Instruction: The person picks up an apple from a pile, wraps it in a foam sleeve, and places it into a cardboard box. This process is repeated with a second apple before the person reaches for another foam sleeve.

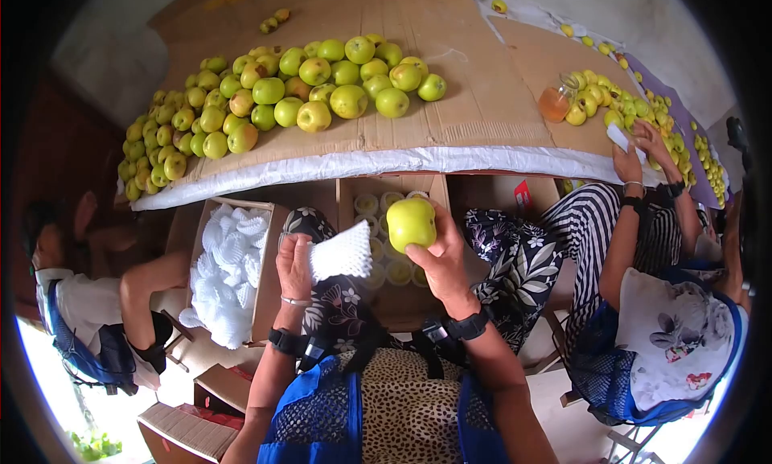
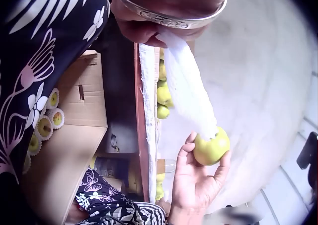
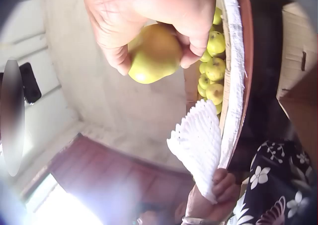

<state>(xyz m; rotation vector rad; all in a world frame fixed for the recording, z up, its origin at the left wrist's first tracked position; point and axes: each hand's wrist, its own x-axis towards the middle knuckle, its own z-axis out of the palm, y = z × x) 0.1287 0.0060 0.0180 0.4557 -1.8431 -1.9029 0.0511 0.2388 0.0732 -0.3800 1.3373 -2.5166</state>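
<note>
My left hand pinches one end of a white foam net sleeve, whose wider end points to the right. In my right hand is a yellow-green apple, held between thumb and fingers. Sleeve and apple are apart in the head view, with a small gap between them. The right wrist view shows the apple gripped from both sides and the sleeve fanned out flat below it. From the left wrist, the sleeve overlaps the apple in line of sight.
Many apples lie on a cardboard-covered table. Below its edge, a carton holds sleeved apples; another box on the left holds loose foam sleeves. People sit on both sides, one handling something white. A glass jar stands at right.
</note>
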